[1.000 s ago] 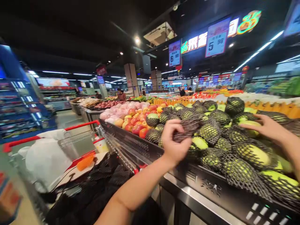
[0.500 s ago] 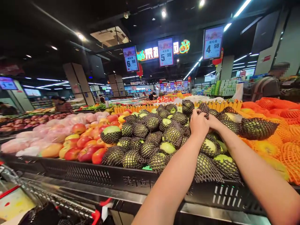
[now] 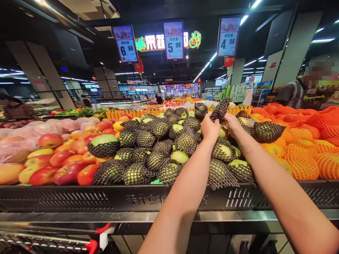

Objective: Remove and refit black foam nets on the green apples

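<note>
Nearest, two bare forearms [image 3: 177,211] stretch over the front of a heap of green apples [image 3: 185,141], most wrapped in black mesh. Below the heap, to its left, part of a shopping cart [image 3: 50,242] shows. A black crate [image 3: 66,197] runs its slotted front wall along the heap's near edge. Red apples [image 3: 69,172] lie left of the heap, fruit in orange nets [image 3: 302,164] right of it. Over the heap's right rear part, the left hand [image 3: 210,127] has thumb and fingers clamped on a bunched black net [image 3: 221,107], tilted upward. The right hand [image 3: 233,124] meets the net's right side; whether its fingers pinch it, I cannot tell. Behind the heap, rightward, is a person [image 3: 292,91]; above it hang three price signs [image 3: 174,40].
</note>
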Action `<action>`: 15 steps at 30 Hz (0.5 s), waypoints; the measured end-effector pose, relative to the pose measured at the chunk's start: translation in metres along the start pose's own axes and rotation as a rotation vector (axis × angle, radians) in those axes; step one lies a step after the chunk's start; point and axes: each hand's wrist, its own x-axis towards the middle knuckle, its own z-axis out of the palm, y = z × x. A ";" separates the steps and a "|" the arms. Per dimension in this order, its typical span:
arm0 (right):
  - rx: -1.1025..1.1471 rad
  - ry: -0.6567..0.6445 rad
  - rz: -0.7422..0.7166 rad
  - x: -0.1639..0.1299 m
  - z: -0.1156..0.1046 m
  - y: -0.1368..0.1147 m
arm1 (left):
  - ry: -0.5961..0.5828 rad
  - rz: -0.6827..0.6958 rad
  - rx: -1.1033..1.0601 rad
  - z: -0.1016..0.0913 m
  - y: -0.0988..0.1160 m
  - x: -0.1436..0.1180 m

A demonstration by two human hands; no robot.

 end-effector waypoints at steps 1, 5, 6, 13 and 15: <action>0.010 0.009 -0.008 -0.002 0.000 -0.002 | 0.012 -0.012 -0.007 -0.001 0.000 0.001; 0.117 0.026 -0.033 -0.007 0.002 -0.013 | 0.094 -0.066 -0.098 -0.004 0.001 0.006; 0.147 0.030 -0.030 -0.009 0.002 -0.016 | 0.118 -0.075 -0.128 -0.005 0.001 0.009; 0.285 0.005 0.040 -0.016 0.005 -0.030 | 0.112 -0.332 -0.800 -0.008 0.004 0.026; 0.293 -0.051 0.024 -0.020 0.005 -0.034 | 0.040 -0.397 -0.989 -0.009 0.005 0.028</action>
